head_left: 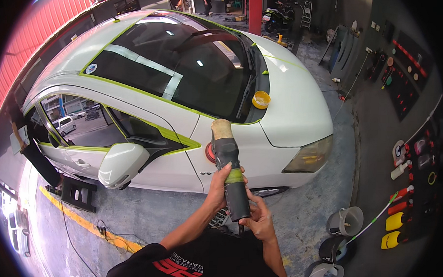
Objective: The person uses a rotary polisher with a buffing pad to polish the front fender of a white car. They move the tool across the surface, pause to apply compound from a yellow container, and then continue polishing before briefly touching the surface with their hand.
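Observation:
A black car polisher (pixel 226 151) with a tan, worn head and a yellow-green tape band is in both my hands. My left hand (pixel 218 188) is wrapped round its middle by the band. My right hand (pixel 260 219) holds its rear end, near the cord. The polisher's red pad (pixel 210 152) is at the front side panel of the white car (pixel 301 100); whether it touches is hidden. Green masking tape (pixel 185 140) edges the windows and windshield. The side mirror (pixel 124 164) is left of my hands.
An open yellow tub (pixel 261 100) stands by the windshield base. Buckets (pixel 345 221) stand at right, below a wall with hung tools and bottles. At left, another person's dark-sleeved arm (pixel 41 161) is near a black step stool (pixel 78 194). A cord (pixel 76 246) crosses the floor.

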Tool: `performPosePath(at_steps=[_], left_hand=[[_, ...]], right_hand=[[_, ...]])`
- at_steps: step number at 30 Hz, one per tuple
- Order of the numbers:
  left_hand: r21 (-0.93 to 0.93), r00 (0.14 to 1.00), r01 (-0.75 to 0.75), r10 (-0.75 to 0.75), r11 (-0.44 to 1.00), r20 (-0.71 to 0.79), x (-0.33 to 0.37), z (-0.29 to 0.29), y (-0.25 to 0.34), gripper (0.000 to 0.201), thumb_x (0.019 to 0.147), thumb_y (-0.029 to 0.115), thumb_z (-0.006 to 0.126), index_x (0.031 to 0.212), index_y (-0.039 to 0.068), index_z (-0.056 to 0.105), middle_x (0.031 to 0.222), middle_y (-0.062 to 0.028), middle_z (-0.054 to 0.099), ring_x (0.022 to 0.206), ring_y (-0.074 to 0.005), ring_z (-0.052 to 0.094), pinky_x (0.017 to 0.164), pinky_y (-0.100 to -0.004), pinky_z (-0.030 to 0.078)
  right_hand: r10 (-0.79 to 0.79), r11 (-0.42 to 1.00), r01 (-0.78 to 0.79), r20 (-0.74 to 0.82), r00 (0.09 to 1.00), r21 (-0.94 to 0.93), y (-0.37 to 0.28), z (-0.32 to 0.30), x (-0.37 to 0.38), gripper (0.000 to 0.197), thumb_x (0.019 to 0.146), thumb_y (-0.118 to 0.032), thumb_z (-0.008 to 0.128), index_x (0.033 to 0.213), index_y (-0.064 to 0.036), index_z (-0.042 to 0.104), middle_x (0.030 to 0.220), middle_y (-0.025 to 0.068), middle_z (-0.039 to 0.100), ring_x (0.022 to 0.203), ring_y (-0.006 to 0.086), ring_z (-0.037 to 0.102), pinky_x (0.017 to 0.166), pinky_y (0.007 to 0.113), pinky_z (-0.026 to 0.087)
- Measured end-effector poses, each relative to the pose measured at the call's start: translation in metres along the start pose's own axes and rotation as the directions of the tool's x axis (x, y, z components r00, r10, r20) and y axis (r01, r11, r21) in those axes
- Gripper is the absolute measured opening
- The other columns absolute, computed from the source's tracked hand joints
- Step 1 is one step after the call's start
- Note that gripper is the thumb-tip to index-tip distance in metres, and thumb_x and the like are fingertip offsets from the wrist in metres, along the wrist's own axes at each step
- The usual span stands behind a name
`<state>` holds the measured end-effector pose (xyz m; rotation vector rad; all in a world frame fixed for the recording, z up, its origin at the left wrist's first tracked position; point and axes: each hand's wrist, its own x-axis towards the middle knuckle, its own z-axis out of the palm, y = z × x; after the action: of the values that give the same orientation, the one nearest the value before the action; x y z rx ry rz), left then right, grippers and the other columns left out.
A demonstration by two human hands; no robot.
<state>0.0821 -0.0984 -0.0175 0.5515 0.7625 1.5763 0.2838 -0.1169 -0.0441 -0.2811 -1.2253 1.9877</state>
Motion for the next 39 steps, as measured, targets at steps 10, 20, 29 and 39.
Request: performPosePath(at_steps=[10,20,29,39], left_hand=[[0.008,0.991,-0.113,0.113,0.994,-0.071,-0.047,-0.004,0.024,0.044,0.094,0.027,0.081,0.120,-0.004,0.064,0.098,-0.0184,0.076,0.088,-0.0280,0.079,0.078,-0.0418,0.067],[0.756,0.918,0.104,0.231,0.647,-0.324,-0.132,-0.013,-0.011,0.100,0.074,0.038,0.099,0.153,-0.006,0.056,0.143,-0.0213,0.069,0.134,-0.0298,0.065,0.117,-0.0451,0.048],[0.549,0.512,0.686,0.219,0.477,-0.831,-0.270,-0.009,-0.107,0.077,0.066,0.032,0.095,0.123,-0.010,0.065,0.107,-0.0267,0.079,0.100,-0.0369,0.078,0.092,-0.0463,0.058],[0.356,0.362,0.708,0.119,0.611,-0.924,-0.292,-0.084,-0.116,0.074,0.068,0.029,0.094,0.123,-0.013,0.067,0.104,-0.0221,0.078,0.095,-0.0311,0.074,0.091,-0.0440,0.058]], right_hand=[[0.159,0.974,-0.129,0.154,0.975,-0.189,0.016,-0.022,-0.011,0.100,0.084,-0.017,0.099,0.164,0.0010,0.042,0.162,0.0243,0.056,0.142,0.0337,0.062,0.110,0.048,0.056],[0.575,0.533,-0.337,0.039,0.817,-0.776,-0.045,-0.166,0.041,0.045,0.104,-0.021,0.078,0.140,0.0048,0.069,0.128,0.0177,0.079,0.114,0.0254,0.078,0.099,0.037,0.060],[-0.333,0.025,0.272,0.248,0.910,-0.962,-0.078,-0.229,0.342,0.052,0.093,-0.034,0.088,0.134,-0.0054,0.075,0.137,0.0178,0.068,0.126,0.0323,0.069,0.098,0.048,0.059],[0.393,-0.586,0.287,0.045,0.919,-0.758,-0.103,-0.234,0.508,0.098,0.072,-0.058,0.097,0.158,-0.0272,0.062,0.174,0.0174,0.040,0.155,0.0364,0.047,0.120,0.053,0.050]])
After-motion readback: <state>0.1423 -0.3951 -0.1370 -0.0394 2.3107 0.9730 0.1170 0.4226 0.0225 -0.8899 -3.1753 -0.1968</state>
